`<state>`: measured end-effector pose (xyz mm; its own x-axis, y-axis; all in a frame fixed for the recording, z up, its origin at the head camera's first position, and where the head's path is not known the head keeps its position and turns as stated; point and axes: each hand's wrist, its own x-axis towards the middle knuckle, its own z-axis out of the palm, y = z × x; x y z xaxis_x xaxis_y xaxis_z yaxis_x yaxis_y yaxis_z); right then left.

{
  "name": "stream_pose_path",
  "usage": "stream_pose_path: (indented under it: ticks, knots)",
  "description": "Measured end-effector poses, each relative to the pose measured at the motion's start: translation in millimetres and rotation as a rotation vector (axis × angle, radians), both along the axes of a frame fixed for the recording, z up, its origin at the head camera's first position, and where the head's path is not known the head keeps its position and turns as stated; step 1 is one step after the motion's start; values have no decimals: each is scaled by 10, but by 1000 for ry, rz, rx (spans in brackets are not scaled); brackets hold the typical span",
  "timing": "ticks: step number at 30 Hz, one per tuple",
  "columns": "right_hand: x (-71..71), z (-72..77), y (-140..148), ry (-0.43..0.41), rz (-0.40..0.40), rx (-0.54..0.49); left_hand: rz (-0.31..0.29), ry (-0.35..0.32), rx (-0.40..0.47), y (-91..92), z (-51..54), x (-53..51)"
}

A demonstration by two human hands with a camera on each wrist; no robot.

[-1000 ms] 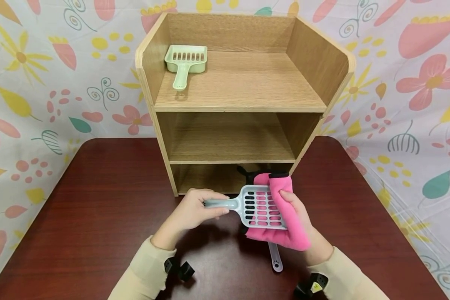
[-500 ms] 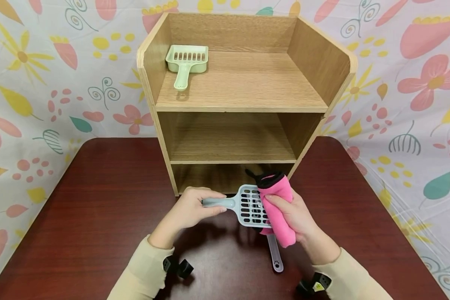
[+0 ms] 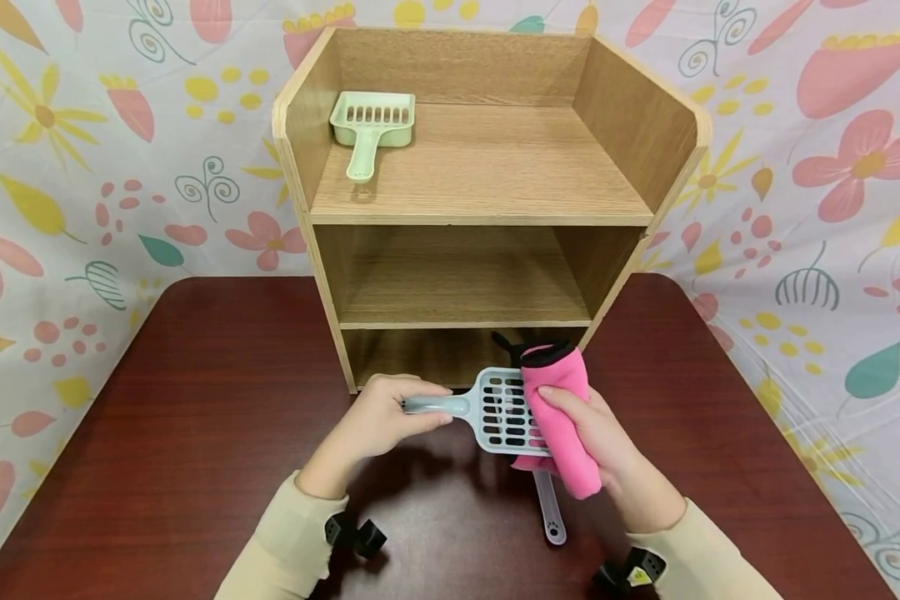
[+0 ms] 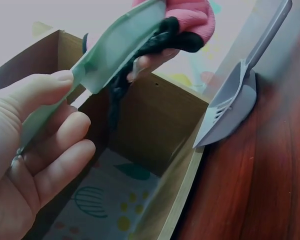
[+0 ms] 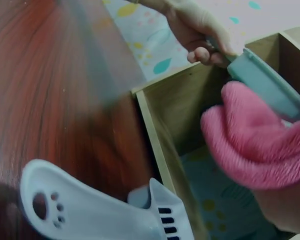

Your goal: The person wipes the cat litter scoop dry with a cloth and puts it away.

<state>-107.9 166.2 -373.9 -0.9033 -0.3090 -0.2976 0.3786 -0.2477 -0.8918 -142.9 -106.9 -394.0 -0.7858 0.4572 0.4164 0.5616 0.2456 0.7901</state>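
Note:
In the head view my left hand point(image 3: 386, 417) pinches the handle of a pale blue litter scoop point(image 3: 461, 406), held level with its slotted head to the right. My right hand point(image 3: 603, 442) grips a pink cloth point(image 3: 558, 408) with black edging, folded around the right edge of the scoop's head. That edge is hidden by the cloth. Below them a greyish-lavender litter scoop point(image 3: 549, 508) lies on the table, its head mostly covered in the head view. The right wrist view shows its handle point(image 5: 90, 212), with a paw-print cutout, in the foreground.
A wooden shelf unit point(image 3: 465, 217) stands at the back of the dark red table point(image 3: 195, 433). On its top level, at the left, sits a light green scoop point(image 3: 363, 154) in a matching holder. The lavender scoop lies close to the unit's lower front.
The cloth was spread behind the scoop's head; now it is bunched around the right edge. My right hand has shifted slightly right over the last half second. My left hand has barely moved.

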Motion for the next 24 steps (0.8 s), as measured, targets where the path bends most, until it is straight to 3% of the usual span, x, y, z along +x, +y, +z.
stream_pose_path:
  ticks: [3, 6, 12, 17, 24]
  knots:
    - [32, 53, -15, -67, 112, -158, -12, -24, 19, 1, 8, 4]
    - [59, 90, -53, -64, 201, -288, -22, -53, 36, 3, 13, 7]
    - [80, 75, -106, 74, 306, -505, -62, -179, 93, 35, 26, 32]
    - [81, 47, -102, 88, 290, -540, -76, -242, 114, 71, 10, 48]
    - [86, 4, -85, 110, 332, -548, -76, -222, 103, 63, 13, 46]
